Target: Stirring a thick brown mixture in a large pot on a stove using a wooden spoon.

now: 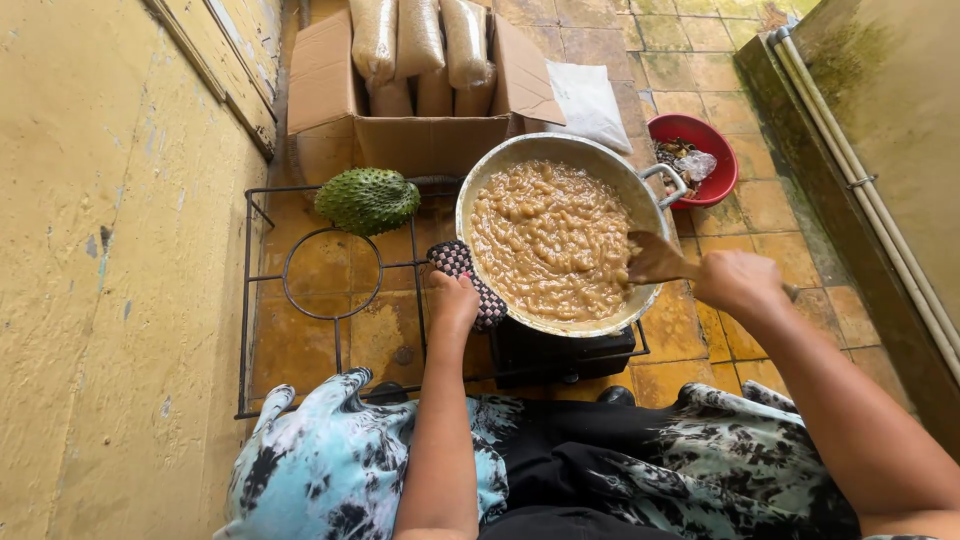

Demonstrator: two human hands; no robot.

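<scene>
**Left of the pan, little slack: a full pan near the frame's edge**

At far left a yellow wall (110,270) crowds the metal stove frame (247,300); a green spiky fruit (367,198) sits at its back. Mid-frame, the left hand (455,303) presses a checked pot cloth (462,268) to the pan (560,152), fingers curled on it. Brown mash (548,240) fills the pan nearly to its rim, so hard stirring may slop it over. Rightward, the right hand (738,282) is closed around a wooden spoon (658,260); open tile lies beyond, near a red bowl (712,140).
</scene>
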